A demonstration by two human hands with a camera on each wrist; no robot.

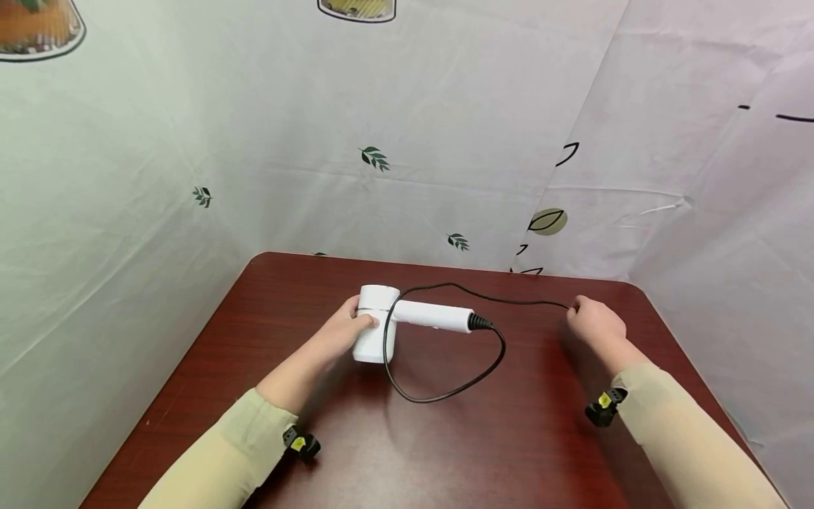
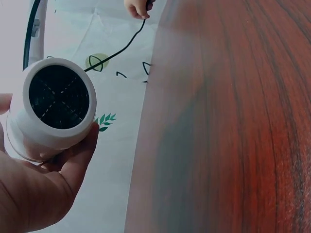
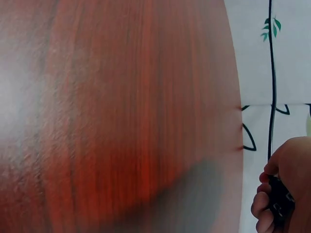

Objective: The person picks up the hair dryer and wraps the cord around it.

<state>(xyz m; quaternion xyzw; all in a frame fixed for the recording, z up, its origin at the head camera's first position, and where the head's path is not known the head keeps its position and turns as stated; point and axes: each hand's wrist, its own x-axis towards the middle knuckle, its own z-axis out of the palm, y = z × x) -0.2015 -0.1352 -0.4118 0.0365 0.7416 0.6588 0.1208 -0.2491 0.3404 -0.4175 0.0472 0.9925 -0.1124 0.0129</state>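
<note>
A white hair dryer (image 1: 435,316) is held over the table, its handle pointing right. My left hand (image 1: 343,329) grips it round the barrel, thumb on the near side. In the left wrist view the round dark end grille (image 2: 59,97) faces the camera. From the handle's ribbed end a black cord (image 1: 427,401) loops down, crosses over the barrel and runs right to my right hand (image 1: 596,325). In the right wrist view that hand's fingers curl round a black plug (image 3: 281,200), partly hidden by the hand, with the cord stretching away from it.
Below lies a dark red wood-grain table (image 1: 496,452) with rounded far corners. White sheeting (image 1: 407,205) printed with leaves hangs behind it and along both sides. A small black camera (image 1: 302,443) sits on the left wrist, another (image 1: 604,408) on the right.
</note>
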